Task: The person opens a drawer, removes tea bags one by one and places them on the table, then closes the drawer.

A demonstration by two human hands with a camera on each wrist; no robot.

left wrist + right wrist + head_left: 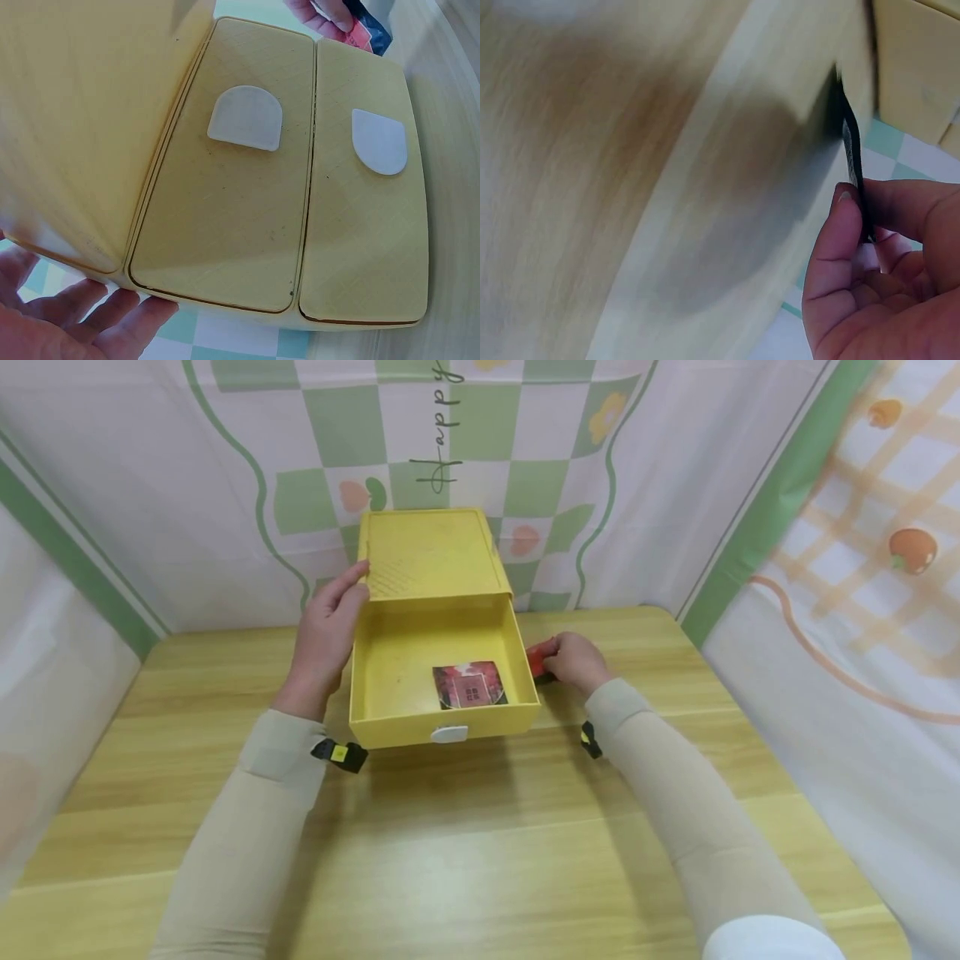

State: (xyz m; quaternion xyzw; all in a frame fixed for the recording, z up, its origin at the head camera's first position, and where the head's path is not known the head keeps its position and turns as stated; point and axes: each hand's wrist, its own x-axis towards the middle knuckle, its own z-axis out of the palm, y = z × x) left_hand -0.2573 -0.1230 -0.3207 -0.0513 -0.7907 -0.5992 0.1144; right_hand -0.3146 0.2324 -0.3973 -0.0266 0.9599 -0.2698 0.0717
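A yellow drawer cabinet [433,553] stands at the back of the table, its top drawer [390,652] pulled out. Inside that drawer lies a flat square packet [471,686] with a red and pink print. My left hand [327,639] rests against the cabinet's left side, fingers extended along it; the left wrist view shows those fingers [135,319] spread by its edge. To the right of the drawer, my right hand [576,662] pinches a small, thin red and black packet [537,665] between thumb and fingers. Edge-on, this packet [852,142] looks black in the right wrist view.
Below the open drawer, two closed drawers with white tabs [246,118] face the left wrist camera. The wooden table [450,852] extends toward me and to both sides. Patterned cloth [480,427] hangs behind the cabinet and along the sides.
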